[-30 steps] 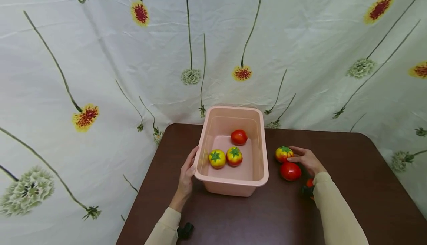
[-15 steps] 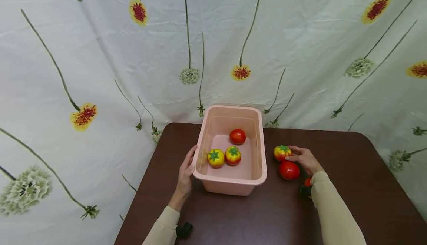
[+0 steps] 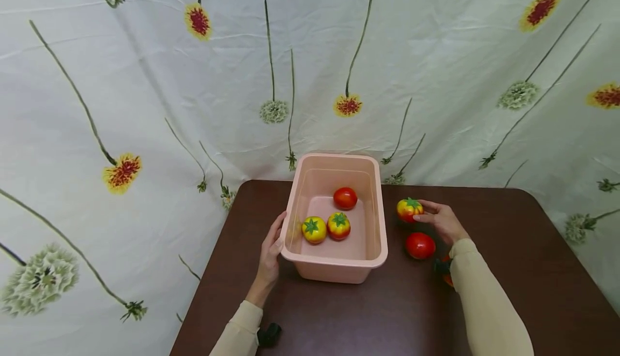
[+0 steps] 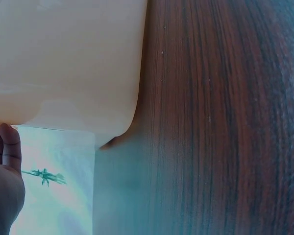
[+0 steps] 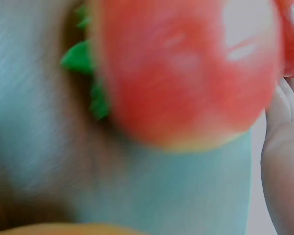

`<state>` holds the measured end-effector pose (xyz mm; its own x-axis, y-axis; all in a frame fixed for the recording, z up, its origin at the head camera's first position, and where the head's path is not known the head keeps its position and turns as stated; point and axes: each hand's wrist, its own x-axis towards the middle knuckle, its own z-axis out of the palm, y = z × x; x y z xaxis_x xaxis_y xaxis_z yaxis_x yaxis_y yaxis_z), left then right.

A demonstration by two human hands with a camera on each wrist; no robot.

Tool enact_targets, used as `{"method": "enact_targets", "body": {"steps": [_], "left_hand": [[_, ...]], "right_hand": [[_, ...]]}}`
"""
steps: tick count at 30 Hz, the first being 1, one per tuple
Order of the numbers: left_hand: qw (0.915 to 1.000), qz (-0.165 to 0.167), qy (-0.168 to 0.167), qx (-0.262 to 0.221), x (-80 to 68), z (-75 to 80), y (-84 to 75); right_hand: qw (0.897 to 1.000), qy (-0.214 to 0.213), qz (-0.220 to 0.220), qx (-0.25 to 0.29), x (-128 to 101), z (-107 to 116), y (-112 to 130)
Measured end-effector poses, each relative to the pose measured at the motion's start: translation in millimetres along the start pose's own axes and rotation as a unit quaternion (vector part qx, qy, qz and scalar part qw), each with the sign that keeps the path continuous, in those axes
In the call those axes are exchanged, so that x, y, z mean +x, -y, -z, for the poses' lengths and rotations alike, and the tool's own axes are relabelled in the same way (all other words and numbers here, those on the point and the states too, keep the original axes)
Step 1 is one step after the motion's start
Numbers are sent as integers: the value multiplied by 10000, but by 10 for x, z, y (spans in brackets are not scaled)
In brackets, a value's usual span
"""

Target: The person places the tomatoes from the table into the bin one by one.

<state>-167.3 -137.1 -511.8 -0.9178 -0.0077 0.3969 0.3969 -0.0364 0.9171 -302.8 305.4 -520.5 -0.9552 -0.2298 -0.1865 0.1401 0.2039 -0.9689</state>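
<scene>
Item count: one pink rectangular plastic tub (image 3: 377, 221). Three round toy tomatoes inside the tub: one plain red (image 3: 345, 197), two yellow-and-red with green tops (image 3: 314, 229) (image 3: 338, 225). Two toy tomatoes on the dark brown wooden table (image 3: 523, 270): one yellow-and-red (image 3: 408, 209), one red (image 3: 419, 245).

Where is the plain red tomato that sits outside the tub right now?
In the head view the red tomato lies on the table right of the pink tub, just nearer than the right hand gripping the yellow-red tomato.
</scene>
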Motion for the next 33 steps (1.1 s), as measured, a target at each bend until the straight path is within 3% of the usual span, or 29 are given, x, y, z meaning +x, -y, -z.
{"method": "enact_targets", "body": {"steps": [8, 19, 24, 33], "left_hand": [[9999, 86, -67, -12, 8, 1, 32], [9999, 40, -126, 76, 9, 5, 30], [9999, 31, -133, 77, 8, 12, 27], [9998, 107, -165, 91, 3, 18, 35]], "right_hand": [[9983, 65, 378, 443, 107, -20, 325], [9981, 138, 475, 369, 239, -117, 746], [9978, 52, 431, 502, 276, -223, 925], [9967, 9, 740, 332, 330, -452, 1183]]}}
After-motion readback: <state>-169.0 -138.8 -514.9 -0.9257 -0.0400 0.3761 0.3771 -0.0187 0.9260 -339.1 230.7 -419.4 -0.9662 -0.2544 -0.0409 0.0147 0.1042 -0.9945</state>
